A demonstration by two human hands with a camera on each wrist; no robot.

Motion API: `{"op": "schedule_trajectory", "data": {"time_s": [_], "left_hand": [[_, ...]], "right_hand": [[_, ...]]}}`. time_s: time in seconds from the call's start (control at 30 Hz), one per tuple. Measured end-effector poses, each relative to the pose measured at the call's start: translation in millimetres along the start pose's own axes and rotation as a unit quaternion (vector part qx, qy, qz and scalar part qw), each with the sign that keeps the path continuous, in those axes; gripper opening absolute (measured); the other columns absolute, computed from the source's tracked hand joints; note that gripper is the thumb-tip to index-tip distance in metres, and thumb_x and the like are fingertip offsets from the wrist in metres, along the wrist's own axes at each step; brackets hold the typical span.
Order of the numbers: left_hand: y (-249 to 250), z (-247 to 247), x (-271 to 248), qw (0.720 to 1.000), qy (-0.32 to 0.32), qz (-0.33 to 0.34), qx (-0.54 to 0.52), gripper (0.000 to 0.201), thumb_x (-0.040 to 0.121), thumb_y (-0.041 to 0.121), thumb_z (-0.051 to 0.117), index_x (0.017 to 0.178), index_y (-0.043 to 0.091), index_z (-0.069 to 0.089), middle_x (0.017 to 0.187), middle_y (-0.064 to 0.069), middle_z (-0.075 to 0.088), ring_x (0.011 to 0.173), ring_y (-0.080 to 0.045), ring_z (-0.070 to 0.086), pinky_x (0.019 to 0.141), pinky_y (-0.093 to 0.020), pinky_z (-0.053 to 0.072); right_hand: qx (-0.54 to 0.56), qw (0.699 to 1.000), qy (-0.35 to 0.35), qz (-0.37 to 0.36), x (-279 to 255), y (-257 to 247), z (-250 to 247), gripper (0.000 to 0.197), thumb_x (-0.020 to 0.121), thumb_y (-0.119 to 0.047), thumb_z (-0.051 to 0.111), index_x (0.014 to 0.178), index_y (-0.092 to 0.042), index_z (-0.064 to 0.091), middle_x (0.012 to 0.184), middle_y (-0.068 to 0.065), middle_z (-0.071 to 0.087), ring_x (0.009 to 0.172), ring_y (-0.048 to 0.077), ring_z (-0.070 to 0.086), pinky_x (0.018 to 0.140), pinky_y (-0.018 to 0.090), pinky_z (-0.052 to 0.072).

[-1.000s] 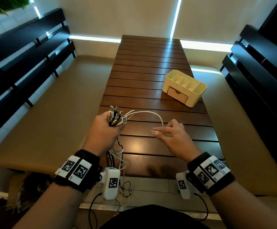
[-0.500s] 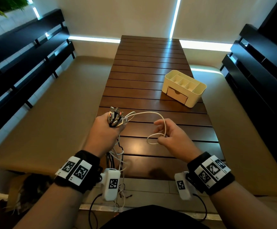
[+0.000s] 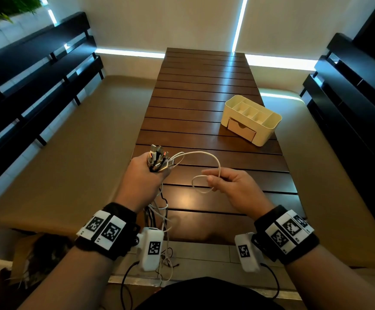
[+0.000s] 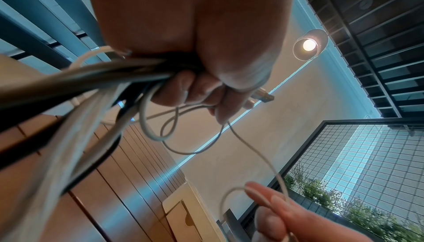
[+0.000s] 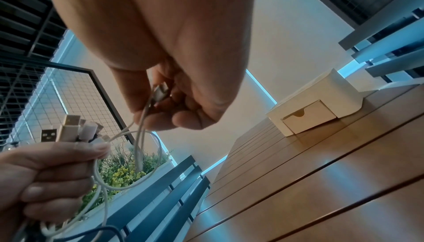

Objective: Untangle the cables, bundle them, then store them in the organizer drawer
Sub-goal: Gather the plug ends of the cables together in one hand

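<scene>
My left hand (image 3: 144, 177) grips a bundle of white and black cables (image 3: 158, 158) over the table's near left part, plug ends sticking up, the rest hanging below the table edge. One thin white cable (image 3: 204, 154) arches from that bundle to my right hand (image 3: 231, 186), which pinches its end in a small loop (image 3: 199, 183). The right wrist view shows a plug (image 5: 160, 91) inside the right hand's curled fingers and the USB plugs (image 5: 69, 128) above the left fist. The left wrist view shows the left hand (image 4: 201, 75) wrapped round the cables (image 4: 91, 75). The cream organizer (image 3: 252, 119) stands further right, its drawer (image 3: 241, 129) closed.
The dark slatted wooden table (image 3: 204, 86) runs away from me between two tan bench seats (image 3: 70, 153). Black slatted backrests (image 3: 25, 86) flank both sides. Cable tails (image 3: 166, 253) dangle over the near edge toward the floor.
The right hand has gathered the white cable's end into a small loop and shifted slightly right. The left hand holds the bundle in the same place.
</scene>
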State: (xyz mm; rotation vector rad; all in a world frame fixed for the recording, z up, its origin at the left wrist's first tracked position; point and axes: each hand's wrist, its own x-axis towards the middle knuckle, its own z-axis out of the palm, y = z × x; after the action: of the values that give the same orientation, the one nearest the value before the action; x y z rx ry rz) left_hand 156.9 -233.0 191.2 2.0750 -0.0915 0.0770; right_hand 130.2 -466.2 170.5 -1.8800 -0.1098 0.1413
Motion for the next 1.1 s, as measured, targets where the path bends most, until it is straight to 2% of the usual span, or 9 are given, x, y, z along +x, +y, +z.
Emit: {"op": "schedule_trajectory", "data": {"time_s": [0.27, 0.4, 0.5, 0.6, 0.7, 0.83, 0.93, 1.03, 1.1], "left_hand": [[-0.6, 1.3, 0.5, 1.000, 0.000, -0.001, -0.003, 0.007, 0.089, 0.020, 0.074, 0.087, 0.015, 0.069, 0.081, -0.002, 0.070, 0.078, -0.020, 0.064, 0.065, -0.025, 0.046], [-2.0, 1.3, -1.0, 1.000, 0.007, 0.004, -0.002, 0.008, 0.088, 0.021, 0.075, 0.086, 0.016, 0.068, 0.077, 0.001, 0.068, 0.069, -0.010, 0.061, 0.058, -0.013, 0.043], [-2.2, 0.4, -0.8, 1.000, 0.008, 0.008, -0.014, 0.011, 0.088, 0.018, 0.075, 0.084, 0.012, 0.067, 0.073, -0.002, 0.065, 0.061, -0.007, 0.055, 0.054, -0.011, 0.040], [-2.3, -1.2, -1.0, 1.000, 0.010, 0.001, -0.019, 0.010, 0.088, 0.017, 0.075, 0.083, 0.013, 0.067, 0.071, 0.001, 0.064, 0.059, -0.002, 0.054, 0.054, -0.009, 0.039], [-2.9, -2.1, -1.7, 1.000, 0.011, -0.001, -0.020, 0.009, 0.088, 0.018, 0.075, 0.085, 0.013, 0.068, 0.074, -0.002, 0.067, 0.064, -0.008, 0.058, 0.055, -0.010, 0.041], [-0.6, -3.4, -4.8, 1.000, 0.007, 0.007, -0.014, 0.008, 0.088, 0.018, 0.075, 0.086, 0.014, 0.068, 0.077, 0.000, 0.068, 0.066, -0.006, 0.059, 0.057, -0.010, 0.042], [1.4, -5.0, -7.6, 1.000, -0.014, 0.004, -0.007, 0.009, 0.089, 0.018, 0.074, 0.086, 0.013, 0.067, 0.079, -0.001, 0.068, 0.072, -0.012, 0.061, 0.063, -0.019, 0.044], [2.3, -6.3, -9.5, 0.999, -0.038, 0.004, 0.006, 0.010, 0.089, 0.020, 0.075, 0.088, 0.013, 0.068, 0.078, -0.001, 0.069, 0.075, -0.017, 0.063, 0.066, -0.027, 0.046], [4.3, -5.8, -11.1, 0.999, -0.051, 0.018, 0.004, 0.009, 0.088, 0.020, 0.075, 0.086, 0.015, 0.068, 0.076, 0.002, 0.069, 0.069, -0.008, 0.062, 0.065, -0.021, 0.046]], "right_hand": [[0.158, 0.984, -0.076, 0.024, -2.3, -10.2, -3.1, 0.035, 0.088, 0.020, 0.048, 0.110, -0.005, 0.056, 0.101, 0.013, 0.074, 0.087, 0.022, 0.070, 0.080, 0.032, 0.056], [0.196, 0.971, -0.138, 0.027, -0.6, -10.1, -2.1, 0.061, 0.076, 0.020, 0.047, 0.126, -0.014, 0.054, 0.125, 0.012, 0.067, 0.103, 0.028, 0.067, 0.080, 0.034, 0.054], [0.128, 0.983, -0.130, 0.035, -1.4, -9.7, -1.2, 0.062, 0.080, 0.025, 0.045, 0.119, -0.020, 0.063, 0.120, 0.007, 0.068, 0.102, 0.022, 0.066, 0.084, 0.040, 0.053], [-0.021, 0.991, -0.130, 0.020, -5.5, -10.6, -3.5, 0.048, 0.085, 0.014, 0.050, 0.086, -0.026, 0.076, 0.107, -0.002, 0.064, 0.101, 0.015, 0.061, 0.092, 0.037, 0.050], [-0.055, 0.984, -0.162, 0.056, -6.8, -10.2, -4.3, 0.038, 0.086, 0.002, 0.052, 0.077, -0.025, 0.077, 0.102, -0.005, 0.067, 0.101, 0.016, 0.061, 0.095, 0.038, 0.048], [-0.087, 0.979, -0.158, 0.093, -6.5, -8.1, -6.5, 0.023, 0.087, -0.029, 0.061, 0.108, -0.025, 0.072, 0.105, -0.002, 0.072, 0.102, 0.012, 0.065, 0.089, 0.028, 0.047], [-0.152, 0.983, -0.071, 0.073, -3.9, -9.1, -14.9, 0.073, 0.073, -0.066, 0.059, 0.138, -0.034, 0.049, 0.128, -0.012, 0.050, 0.111, 0.004, 0.053, 0.084, 0.024, 0.044], [-0.144, 0.988, 0.055, -0.015, -2.6, -17.5, -24.6, 0.073, 0.078, -0.062, 0.059, 0.143, -0.034, 0.043, 0.131, -0.014, 0.041, 0.113, 0.001, 0.049, 0.083, 0.023, 0.045], [-0.168, 0.979, 0.079, -0.082, -2.7, -26.1, -25.6, 0.058, 0.084, -0.056, 0.061, 0.137, -0.036, 0.049, 0.126, -0.015, 0.045, 0.109, 0.003, 0.052, 0.084, 0.024, 0.048]]}}
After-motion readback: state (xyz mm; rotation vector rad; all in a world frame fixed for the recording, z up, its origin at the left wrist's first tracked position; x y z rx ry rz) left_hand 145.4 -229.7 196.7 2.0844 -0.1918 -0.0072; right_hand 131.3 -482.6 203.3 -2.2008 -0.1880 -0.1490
